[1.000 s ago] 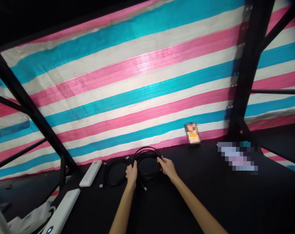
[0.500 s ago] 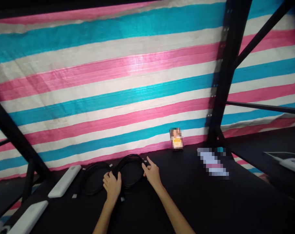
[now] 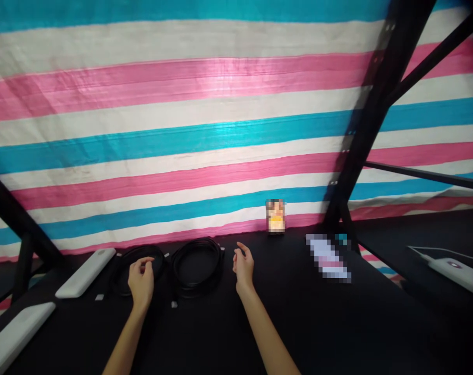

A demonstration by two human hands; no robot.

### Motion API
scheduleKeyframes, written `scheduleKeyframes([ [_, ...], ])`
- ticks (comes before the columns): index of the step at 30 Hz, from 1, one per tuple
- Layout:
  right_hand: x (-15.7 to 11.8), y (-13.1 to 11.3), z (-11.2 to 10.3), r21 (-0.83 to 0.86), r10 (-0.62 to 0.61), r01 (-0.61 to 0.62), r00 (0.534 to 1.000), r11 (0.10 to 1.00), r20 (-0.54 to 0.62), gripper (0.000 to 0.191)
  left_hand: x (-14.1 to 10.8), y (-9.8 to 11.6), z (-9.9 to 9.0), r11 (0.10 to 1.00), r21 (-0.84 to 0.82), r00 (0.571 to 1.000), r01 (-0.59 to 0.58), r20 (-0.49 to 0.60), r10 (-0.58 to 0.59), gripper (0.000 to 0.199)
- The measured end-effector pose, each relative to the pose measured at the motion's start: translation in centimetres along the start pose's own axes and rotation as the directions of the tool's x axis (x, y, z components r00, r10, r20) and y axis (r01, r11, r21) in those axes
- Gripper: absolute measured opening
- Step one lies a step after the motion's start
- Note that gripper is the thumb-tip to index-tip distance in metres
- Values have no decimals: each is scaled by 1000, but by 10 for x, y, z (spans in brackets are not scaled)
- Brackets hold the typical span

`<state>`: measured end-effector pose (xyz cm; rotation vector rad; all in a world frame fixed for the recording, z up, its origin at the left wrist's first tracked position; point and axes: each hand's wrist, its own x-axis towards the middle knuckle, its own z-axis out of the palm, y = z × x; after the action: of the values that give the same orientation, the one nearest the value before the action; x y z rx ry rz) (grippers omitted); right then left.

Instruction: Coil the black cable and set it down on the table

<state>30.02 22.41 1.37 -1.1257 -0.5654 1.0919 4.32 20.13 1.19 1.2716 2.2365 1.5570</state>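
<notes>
Two coils of black cable lie side by side on the black tabletop. My left hand (image 3: 141, 281) is over the right part of the left coil (image 3: 121, 260), its fingers loosely bent and nothing seen in them; whether it touches the cable is unclear. To the right of the right coil (image 3: 197, 294), and apart from it, is my right hand (image 3: 244, 266). Its fingers are half curled with a gap to the thumb, and it holds nothing visible. A light-coloured cable end (image 3: 174, 304) sticks out in front of the right coil, and another plug (image 3: 99, 297) lies at the left.
Two white oblong devices (image 3: 86, 273) lie at the left. A small blurred upright item (image 3: 276, 216) stands by the striped sheet (image 3: 205, 177). Farther right are a blurred flat packet (image 3: 328, 258), a black metal post (image 3: 361, 130) and a white device with a cord (image 3: 458, 271).
My left hand has left the right coil and moved left over the other coil. My right hand has drawn away from the right coil. The view has shifted slightly.
</notes>
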Motion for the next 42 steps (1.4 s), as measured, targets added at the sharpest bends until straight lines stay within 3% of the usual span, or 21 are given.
scheduleKeyframes([
  [6, 2, -5, 0, 43, 70, -69, 997, 997, -24, 29, -5, 1, 7, 997, 74, 998, -1, 67, -4, 28],
  [11, 4, -1, -2, 62, 66, -64, 998, 996, -22, 27, 2, 0, 0, 959, 282, 996, -41, 88, 17, 28],
  [15, 9, 3, -5, 42, 92, -90, 994, 995, -61, 29, 13, -8, -10, 873, 484, 968, -55, 242, -73, 39],
  [19, 10, -1, -3, 11, 117, -117, 992, 993, -46, 28, 17, -13, -16, 869, 466, 920, -165, 390, -35, 36],
  [25, -5, -17, 7, 66, 26, -29, 998, 997, 54, 27, 17, -13, -18, 854, 448, 872, -266, 489, 15, 28],
  [29, -17, -22, 15, 84, -65, 55, 990, 995, 128, 28, 17, -16, -16, 853, 466, 885, -235, 466, -11, 22],
  [32, -28, -15, 20, 15, -173, 173, 979, 985, 110, 21, 12, -16, -14, 864, 474, 911, -170, 410, -46, 23],
  [35, -43, 2, 20, -220, -405, 427, 903, 877, 140, 16, 2, -15, -14, 886, 452, 929, -104, 361, -75, 31],
  [37, -55, 15, 18, -400, -508, 615, 787, 679, 349, 18, -6, -14, -16, 902, 421, 930, -100, 360, -65, 37],
  [40, -72, 30, 18, -440, -453, 804, 591, 401, 667, 21, -18, -14, -23, 915, 379, 921, -135, 388, -25, 39],
  [42, -81, 34, 20, -409, -435, 846, 528, 341, 730, 20, -27, -15, -29, 917, 365, 915, -164, 404, 2, 38],
])
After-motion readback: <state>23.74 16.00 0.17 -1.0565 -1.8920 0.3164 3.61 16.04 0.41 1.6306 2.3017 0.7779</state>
